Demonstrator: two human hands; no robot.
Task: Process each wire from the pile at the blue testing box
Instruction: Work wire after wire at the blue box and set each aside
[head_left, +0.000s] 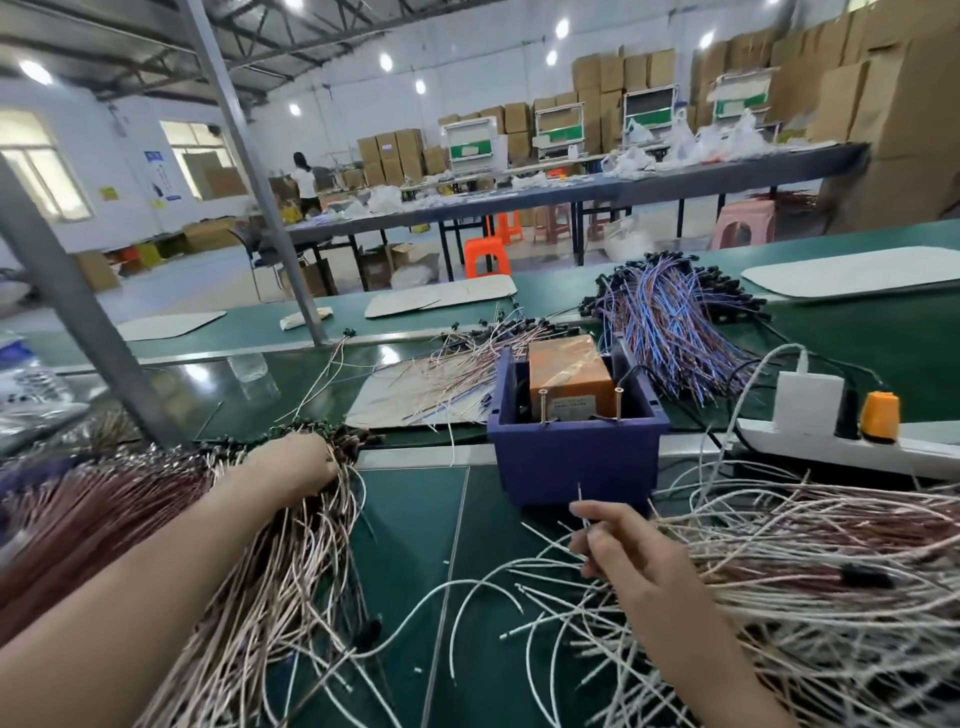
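The blue testing box (576, 457) stands mid-table, holding an orange block (569, 374) with two upright metal pins. My left hand (298, 465) reaches into the pile of pinkish wires (249, 571) at the left, fingers curled among their black-tipped ends. Just in front of the box, my right hand (618, 551) pinches a thin white wire (582, 506), its tip pointing up. A second heap of white and reddish wires (805, 587) spreads at the right.
A white power strip (831, 441) with a charger and an orange plug lies right of the box. Blue and red wires (670, 322) are heaped behind it, more pale wires on a card (415, 384). A grey post (78, 312) rises at the left. A person stands far back.
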